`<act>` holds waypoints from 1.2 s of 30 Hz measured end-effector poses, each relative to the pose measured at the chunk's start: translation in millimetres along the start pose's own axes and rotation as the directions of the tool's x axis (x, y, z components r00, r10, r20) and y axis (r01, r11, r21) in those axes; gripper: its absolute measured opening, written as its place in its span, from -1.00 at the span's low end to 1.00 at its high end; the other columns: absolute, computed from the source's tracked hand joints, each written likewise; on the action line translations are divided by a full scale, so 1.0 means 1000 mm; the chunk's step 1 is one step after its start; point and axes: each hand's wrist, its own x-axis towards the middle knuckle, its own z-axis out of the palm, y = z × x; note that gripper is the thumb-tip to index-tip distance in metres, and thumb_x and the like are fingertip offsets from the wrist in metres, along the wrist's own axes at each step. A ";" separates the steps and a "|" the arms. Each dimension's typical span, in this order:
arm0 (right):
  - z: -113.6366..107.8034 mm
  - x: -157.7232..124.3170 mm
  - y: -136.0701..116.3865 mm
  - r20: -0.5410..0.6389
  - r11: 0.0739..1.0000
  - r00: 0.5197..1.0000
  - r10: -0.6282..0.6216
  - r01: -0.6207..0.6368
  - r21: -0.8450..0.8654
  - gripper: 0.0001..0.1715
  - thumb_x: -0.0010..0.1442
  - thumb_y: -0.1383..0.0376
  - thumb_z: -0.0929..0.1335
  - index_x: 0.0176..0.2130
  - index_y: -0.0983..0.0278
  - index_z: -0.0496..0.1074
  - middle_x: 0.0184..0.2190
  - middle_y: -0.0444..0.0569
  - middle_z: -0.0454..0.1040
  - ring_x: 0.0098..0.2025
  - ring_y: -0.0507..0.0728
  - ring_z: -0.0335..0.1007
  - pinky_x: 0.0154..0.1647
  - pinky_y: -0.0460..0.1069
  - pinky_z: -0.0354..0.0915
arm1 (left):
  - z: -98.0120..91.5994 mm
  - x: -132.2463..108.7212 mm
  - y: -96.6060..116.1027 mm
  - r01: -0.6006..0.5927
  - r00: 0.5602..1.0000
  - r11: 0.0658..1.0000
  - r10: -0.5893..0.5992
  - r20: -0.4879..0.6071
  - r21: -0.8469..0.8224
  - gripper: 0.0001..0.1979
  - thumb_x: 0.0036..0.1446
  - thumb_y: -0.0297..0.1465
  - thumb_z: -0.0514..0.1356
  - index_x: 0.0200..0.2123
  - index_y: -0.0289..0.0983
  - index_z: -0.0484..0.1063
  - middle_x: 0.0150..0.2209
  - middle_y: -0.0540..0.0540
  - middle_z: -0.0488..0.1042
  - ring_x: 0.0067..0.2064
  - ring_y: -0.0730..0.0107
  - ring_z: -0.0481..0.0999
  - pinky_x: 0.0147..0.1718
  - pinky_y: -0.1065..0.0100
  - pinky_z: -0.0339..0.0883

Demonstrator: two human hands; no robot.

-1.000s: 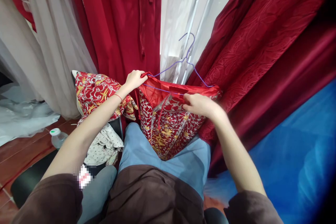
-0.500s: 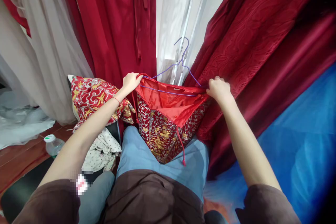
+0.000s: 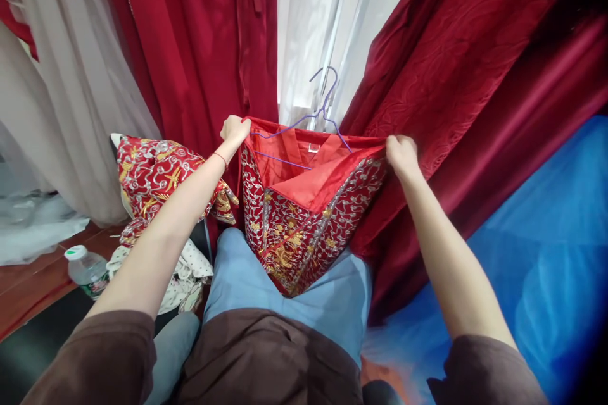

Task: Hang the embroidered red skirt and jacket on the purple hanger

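Observation:
A red skirt (image 3: pixel 289 234) with silver and gold embroidery hangs in front of my legs, its waist pulled wide and its plain red lining showing. My left hand (image 3: pixel 236 130) is closed on the left end of the waistband. The right end is gripped by my right hand (image 3: pixel 401 153), fingers folded over the edge. A purple wire hanger (image 3: pixel 325 107) sits inside the waist; its hook stands up free and its lower right part is hidden by cloth. A small white label (image 3: pixel 314 147) shows on the back lining.
Left of the skirt lies a matching red embroidered garment (image 3: pixel 152 164), above a white dotted cloth (image 3: pixel 185 275). A plastic bottle (image 3: pixel 87 269) with a white-green cap stands nearby. Red drapes (image 3: pixel 199 44) and blue tulle (image 3: pixel 532 253) hang around.
My right hand has moved outward, stretching the waistband straighter. The front edge has risen on the right, and the hanging red cord no longer shows there. The view has shifted slightly.

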 end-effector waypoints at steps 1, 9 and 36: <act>0.000 0.001 0.000 -0.019 1.000 1.000 -0.002 0.002 -0.002 -0.27 0.43 0.19 -0.06 0.04 0.50 0.47 -0.09 0.44 0.54 -0.06 0.34 0.49 -0.03 0.08 0.33 | -0.003 0.000 0.002 -0.022 0.999 1.000 0.023 -0.025 0.018 -0.63 0.22 -0.23 0.01 -0.19 -0.30 0.54 -0.04 -0.36 0.56 0.06 -0.08 0.52 -0.05 0.15 0.34; 0.018 0.016 0.001 -0.082 0.773 0.990 0.118 -0.040 0.633 -0.40 0.37 0.03 0.08 -0.15 0.36 0.48 -0.59 0.09 0.43 -0.50 0.27 0.48 -0.41 0.18 0.43 | -0.008 -0.006 0.006 -0.150 0.985 0.952 0.122 -0.119 -0.266 -0.90 -0.03 -0.45 0.15 -0.42 -0.32 0.45 -0.36 -0.23 0.51 -0.12 0.03 0.53 -0.06 0.19 0.36; 0.075 -0.064 -0.101 -0.333 0.779 0.738 -0.587 0.627 0.017 -0.49 0.17 0.07 0.41 0.05 0.25 0.49 0.30 0.29 0.20 0.26 0.60 0.02 0.09 0.48 0.13 | -0.003 -0.023 -0.017 -0.376 0.927 0.903 0.368 -0.079 -0.208 -0.74 -0.11 -0.17 0.42 -0.42 -0.21 0.55 -0.44 -0.08 0.52 -0.10 0.07 0.51 -0.02 0.16 0.29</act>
